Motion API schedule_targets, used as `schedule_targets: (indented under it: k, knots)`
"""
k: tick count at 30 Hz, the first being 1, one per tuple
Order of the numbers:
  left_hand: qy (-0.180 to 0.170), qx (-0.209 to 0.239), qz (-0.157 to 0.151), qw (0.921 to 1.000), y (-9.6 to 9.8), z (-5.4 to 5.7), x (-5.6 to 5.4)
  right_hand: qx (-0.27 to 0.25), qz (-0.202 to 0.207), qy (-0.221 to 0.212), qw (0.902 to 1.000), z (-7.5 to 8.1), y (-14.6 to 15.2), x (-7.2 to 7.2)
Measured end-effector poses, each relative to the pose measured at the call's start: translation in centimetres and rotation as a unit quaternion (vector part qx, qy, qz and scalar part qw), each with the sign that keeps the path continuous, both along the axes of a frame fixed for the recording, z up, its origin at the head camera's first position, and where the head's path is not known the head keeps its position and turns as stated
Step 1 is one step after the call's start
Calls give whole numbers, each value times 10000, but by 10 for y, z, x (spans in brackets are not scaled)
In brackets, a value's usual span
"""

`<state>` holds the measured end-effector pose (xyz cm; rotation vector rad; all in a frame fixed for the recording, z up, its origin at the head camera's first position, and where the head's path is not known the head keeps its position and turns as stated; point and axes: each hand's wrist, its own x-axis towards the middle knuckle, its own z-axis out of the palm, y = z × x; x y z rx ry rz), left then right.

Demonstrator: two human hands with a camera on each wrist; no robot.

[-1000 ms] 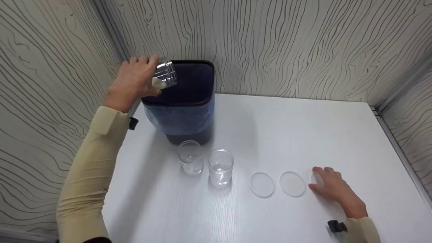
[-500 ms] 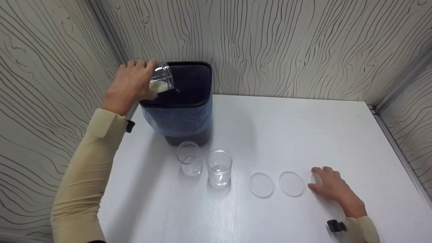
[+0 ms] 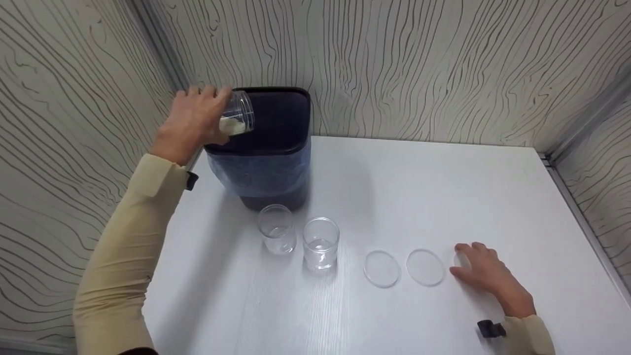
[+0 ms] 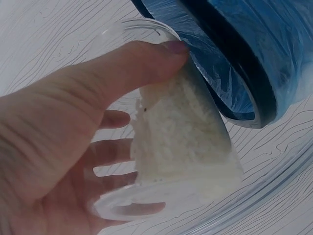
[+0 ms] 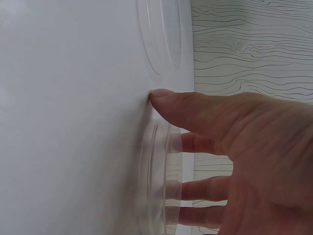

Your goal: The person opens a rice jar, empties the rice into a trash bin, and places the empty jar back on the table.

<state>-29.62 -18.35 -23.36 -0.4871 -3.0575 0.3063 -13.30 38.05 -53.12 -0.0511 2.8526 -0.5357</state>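
Observation:
My left hand (image 3: 192, 118) grips a clear jar (image 3: 242, 109) tipped sideways, its mouth over the near left part of a dark bin (image 3: 266, 151) lined with a blue bag. Pale, rice-like grains (image 4: 186, 137) lie along the jar's lower wall. In the left wrist view the thumb crosses the near side, with the other fingers visible through the clear wall. My right hand (image 3: 485, 271) rests low on the table at the right, fingers loosely spread around a clear round lid (image 5: 152, 181). The thumb tip reaches the tabletop beside that lid, which the hand partly covers.
Two clear jars (image 3: 279, 241) (image 3: 321, 246) stand upright in front of the bin. To their right, two more round lids (image 3: 382, 269) (image 3: 425, 267) lie flat on the white table (image 3: 419, 197). Wood-patterned panels (image 3: 369, 69) enclose the back and sides.
The left hand and jar shifted slightly left. Half a second ago, small bits showed just outside the jar's mouth; none show there now. The right hand has stayed in place.

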Motion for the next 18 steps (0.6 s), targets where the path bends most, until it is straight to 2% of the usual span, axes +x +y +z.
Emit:
schedule_targets:
  k: [9, 14, 18]
  knots:
    - [88, -151, 1, 9998, 1, -1, 1, 39, 47, 202, 9998, -3, 1, 1]
    - [20, -219, 48, 9997, 1, -5, 2, 35, 50, 140, 9999, -3, 0, 1]
    - [31, -238, 38, 9997, 2, -3, 1, 3, 17, 70, 10000, -2, 0, 0]
